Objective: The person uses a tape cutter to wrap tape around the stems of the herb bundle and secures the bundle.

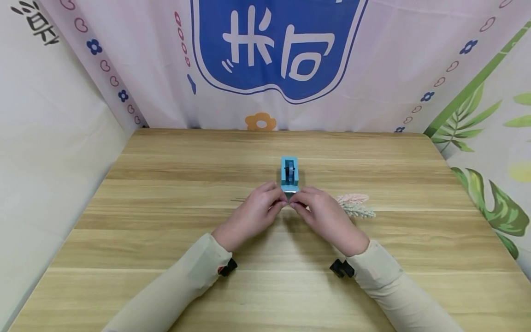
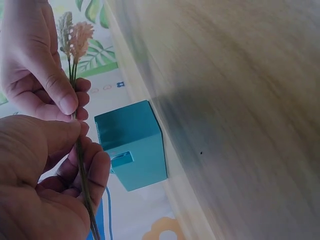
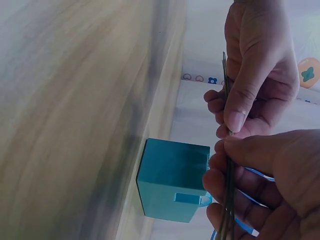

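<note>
My left hand (image 1: pixel 258 208) and right hand (image 1: pixel 322 216) meet at the fingertips over the table, just in front of a blue tape dispenser (image 1: pixel 290 188). Between thumb and fingers both pinch the same thin bundle of artificial flower stems (image 2: pixel 81 167), held crosswise. The flower heads, one pink (image 1: pixel 353 198) and one pale green (image 1: pixel 359 211), stick out past the right hand. Bare stem ends (image 3: pixel 224 65) reach beyond the left hand in the right wrist view. Whether tape lies on the stems under the fingertips is hidden.
The dispenser stands on the wood-grain table (image 1: pixel 166 193) with a tape roll (image 1: pixel 291 170) inside it. A printed curtain (image 1: pixel 166 92) hangs behind the table's back edge. Small black devices (image 1: pixel 342 268) are strapped at both wrists.
</note>
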Motion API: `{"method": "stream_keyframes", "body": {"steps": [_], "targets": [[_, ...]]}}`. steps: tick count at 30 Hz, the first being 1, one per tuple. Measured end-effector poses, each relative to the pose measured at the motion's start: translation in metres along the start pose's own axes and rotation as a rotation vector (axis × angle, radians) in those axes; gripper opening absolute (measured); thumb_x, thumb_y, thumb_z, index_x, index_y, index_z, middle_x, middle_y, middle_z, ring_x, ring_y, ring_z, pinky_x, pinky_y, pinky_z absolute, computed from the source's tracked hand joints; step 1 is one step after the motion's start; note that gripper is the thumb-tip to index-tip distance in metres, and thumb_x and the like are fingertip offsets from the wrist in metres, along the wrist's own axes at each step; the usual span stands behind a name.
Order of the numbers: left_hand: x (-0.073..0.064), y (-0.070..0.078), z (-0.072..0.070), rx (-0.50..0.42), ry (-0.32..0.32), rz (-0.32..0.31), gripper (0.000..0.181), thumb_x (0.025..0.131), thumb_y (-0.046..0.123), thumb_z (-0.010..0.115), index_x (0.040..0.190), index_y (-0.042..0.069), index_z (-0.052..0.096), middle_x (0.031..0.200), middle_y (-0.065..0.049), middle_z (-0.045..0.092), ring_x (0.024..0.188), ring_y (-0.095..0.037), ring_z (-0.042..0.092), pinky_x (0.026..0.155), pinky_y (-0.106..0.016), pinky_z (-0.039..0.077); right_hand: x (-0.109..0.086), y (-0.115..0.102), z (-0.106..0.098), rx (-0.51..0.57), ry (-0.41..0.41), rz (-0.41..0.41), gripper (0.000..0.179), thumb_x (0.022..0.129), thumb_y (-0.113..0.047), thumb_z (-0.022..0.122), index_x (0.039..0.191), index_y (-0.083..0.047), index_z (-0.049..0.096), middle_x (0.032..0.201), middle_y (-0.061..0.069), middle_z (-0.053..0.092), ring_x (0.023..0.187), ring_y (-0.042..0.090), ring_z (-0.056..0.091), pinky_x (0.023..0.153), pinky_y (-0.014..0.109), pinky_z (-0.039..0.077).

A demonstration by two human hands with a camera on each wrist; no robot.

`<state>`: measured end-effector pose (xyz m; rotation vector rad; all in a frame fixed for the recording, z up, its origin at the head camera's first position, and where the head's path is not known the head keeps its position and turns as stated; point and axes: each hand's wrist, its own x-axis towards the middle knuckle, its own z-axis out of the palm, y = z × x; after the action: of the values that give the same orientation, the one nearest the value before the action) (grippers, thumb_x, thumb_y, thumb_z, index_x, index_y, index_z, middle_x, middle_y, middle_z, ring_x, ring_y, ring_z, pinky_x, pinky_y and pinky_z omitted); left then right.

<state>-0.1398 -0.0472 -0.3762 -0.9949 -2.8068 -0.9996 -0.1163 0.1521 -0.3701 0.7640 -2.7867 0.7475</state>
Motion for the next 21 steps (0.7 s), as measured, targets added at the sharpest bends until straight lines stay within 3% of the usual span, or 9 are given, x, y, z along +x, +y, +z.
{"method": "stream_keyframes", "body": {"steps": [16, 21], "targets": [[0.002, -0.009, 0.014, 0.048, -0.147, -0.073, 0.008, 0.100, 0.009, 0.071, 0.101, 0.007, 0.079, 0.101, -0.004, 0.072, 0.089, -0.012, 0.065, 0.084, -0.030, 0.059, 0.000, 0.008, 0.018, -0.031, -0.148, 0.043, 0.009, 0.099, -0.013, 0.072, 0.102, -0.010, 0.080, 0.101, 0.004, 0.078, 0.095, 0.018, 0.073, 0.086, 0.037, 0.061], [0.002, -0.009, 0.014, 0.088, -0.169, -0.052, 0.009, 0.099, 0.010, 0.072, 0.104, 0.007, 0.080, 0.102, -0.005, 0.073, 0.093, -0.016, 0.068, 0.087, -0.033, 0.060, 0.000, 0.010, 0.020, -0.049, -0.174, 0.041, 0.009, 0.100, -0.013, 0.071, 0.102, -0.010, 0.080, 0.098, 0.003, 0.077, 0.092, 0.017, 0.071, 0.083, 0.037, 0.060]]}}
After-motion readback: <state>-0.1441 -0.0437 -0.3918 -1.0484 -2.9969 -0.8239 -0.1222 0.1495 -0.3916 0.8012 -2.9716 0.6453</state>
